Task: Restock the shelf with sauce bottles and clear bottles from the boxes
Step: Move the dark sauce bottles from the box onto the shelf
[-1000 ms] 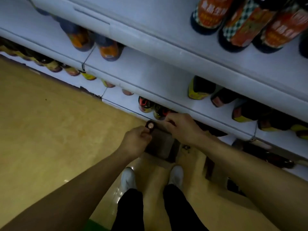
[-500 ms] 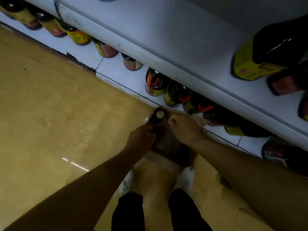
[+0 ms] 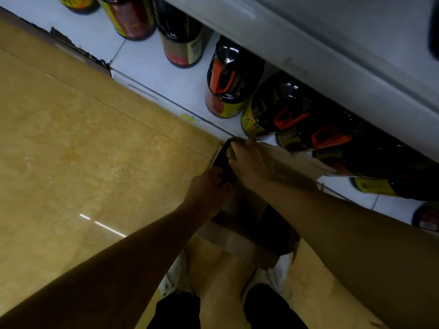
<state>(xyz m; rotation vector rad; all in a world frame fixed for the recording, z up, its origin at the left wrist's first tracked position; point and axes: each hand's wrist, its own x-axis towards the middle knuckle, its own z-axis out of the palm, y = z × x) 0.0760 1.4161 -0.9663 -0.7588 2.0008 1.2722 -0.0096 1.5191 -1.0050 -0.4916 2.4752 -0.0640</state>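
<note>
A dark sauce bottle (image 3: 222, 160) pokes out of an open cardboard box (image 3: 240, 245) on the floor, right against the bottom shelf (image 3: 166, 77). My left hand (image 3: 207, 188) grips the bottle's lower body. My right hand (image 3: 250, 163) curls round its top end, hiding the cap. Most of the bottle is hidden by my hands. On the bottom shelf stand big dark sauce jugs with orange handles (image 3: 229, 84), the nearest one (image 3: 282, 110) just beyond my right hand.
A box flap (image 3: 301, 162) leans out toward the shelf on the right. The upper shelf's white edge (image 3: 320, 74) overhangs the jugs. Taller dark bottles (image 3: 183, 39) stand further left. Tan floor tiles (image 3: 83, 150) stretch left. My white shoes (image 3: 174, 276) stand just behind the box.
My head has dropped closer to the box and bottom shelf. My right hand has moved onto the bottle's top, covering the cap that showed before. My left hand keeps its grip lower down.
</note>
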